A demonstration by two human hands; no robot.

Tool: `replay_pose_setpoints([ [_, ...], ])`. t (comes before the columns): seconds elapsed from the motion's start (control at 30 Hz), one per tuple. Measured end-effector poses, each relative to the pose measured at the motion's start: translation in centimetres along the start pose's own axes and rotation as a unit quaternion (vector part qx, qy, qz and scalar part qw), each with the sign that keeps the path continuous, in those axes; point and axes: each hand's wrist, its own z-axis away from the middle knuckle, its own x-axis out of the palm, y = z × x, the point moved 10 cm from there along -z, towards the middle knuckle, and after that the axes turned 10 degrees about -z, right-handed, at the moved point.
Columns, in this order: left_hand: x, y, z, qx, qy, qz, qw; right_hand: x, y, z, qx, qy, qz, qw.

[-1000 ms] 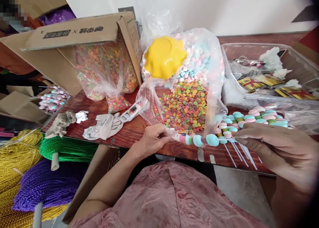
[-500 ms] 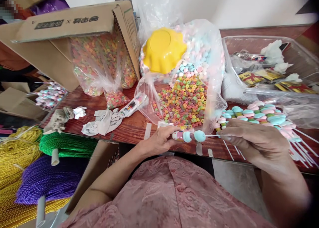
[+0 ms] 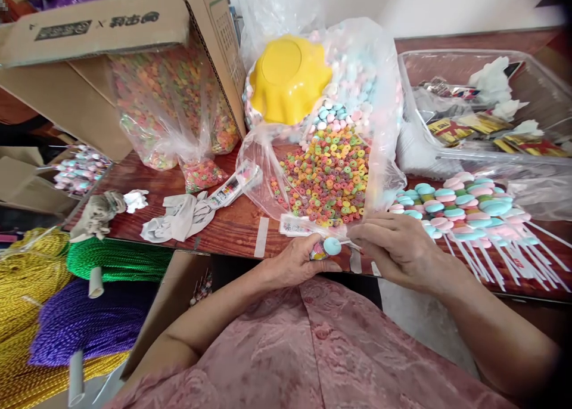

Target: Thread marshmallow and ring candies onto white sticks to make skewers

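Observation:
My left hand [image 3: 292, 260] is closed around a small cluster of candies, with a round blue candy [image 3: 332, 246] and some colored bits at its fingertips. To the right, my right hand [image 3: 395, 248] has its fingers pinched together at the table's front edge. A short pale length, apparently a white stick [image 3: 346, 242], shows between the blue candy and these fingers; most of it is hidden. Just beyond the hands lie colorful ring candies [image 3: 328, 176] on an open clear plastic bag. Finished-looking candy skewers [image 3: 469, 209] with white sticks lie to the right of my right hand.
A yellow scalloped bowl [image 3: 288, 78] rests upside down on pastel candies. Left of it, a cardboard box [image 3: 218, 51] holds bagged ring candies. A clear plastic bin [image 3: 456, 152] with packets stands at right. Gloves [image 3: 181, 218] lie on the table; corded bundles [image 3: 89, 319] sit lower left.
My right hand has moved left, close to my left hand, uncovering more of the skewers. Two blue candies showed on the stick before; one shows at my left fingertips now. The view has shifted slightly.

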Motion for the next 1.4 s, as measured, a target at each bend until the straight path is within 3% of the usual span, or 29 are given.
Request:
replay_pose_setpoints([
  [0.2, -0.1, 0.7, -0.7, -0.003, 0.000, 0.012, 1.000, 1.4, 2.1, -1.6, 0.103, -0.136, -0.018, 0.985],
  [0.33, 0.4, 0.2, -1.5, -0.011, 0.000, 0.053, 0.999, 2.2, 1.8, -3.0, 0.129, -0.150, -0.016, 0.980],
  [0.5, 0.5, -0.8, -1.5, -0.021, 0.030, 0.081, 0.996, 4.9, 2.4, -2.6, 0.182, -0.160, -0.047, 0.969],
  [0.6, 0.0, -1.5, -1.0, -0.063, 0.033, 0.080, 0.994, 4.5, 3.4, -2.3, 0.196, -0.129, -0.104, 0.966],
  [0.7, -0.8, -1.6, -0.7, -0.082, 0.033, 0.061, 0.994, 1.9, 3.8, -2.6, 0.167, -0.059, -0.139, 0.974],
  [0.8, -1.3, -1.8, -0.5, -0.077, 0.039, 0.023, 0.996, 0.4, 3.8, -2.7, 0.151, -0.029, -0.119, 0.981],
  [0.97, -3.5, -2.9, 0.4, -0.085, 0.158, -0.095, 0.979, -0.8, 4.2, -1.4, 0.189, 0.034, -0.079, 0.978],
  [1.07, -4.2, -3.1, 1.0, -0.091, 0.189, -0.131, 0.969, -1.4, 4.3, -0.5, 0.198, 0.078, -0.098, 0.972],
  [1.23, -2.8, -1.8, 0.3, -0.063, 0.132, -0.160, 0.976, 0.7, 3.3, -0.9, 0.181, 0.025, -0.061, 0.981],
  [1.4, -2.3, -1.4, 0.1, -0.059, 0.142, -0.111, 0.982, 2.7, 1.8, -1.9, 0.134, -0.011, 0.008, 0.991],
])
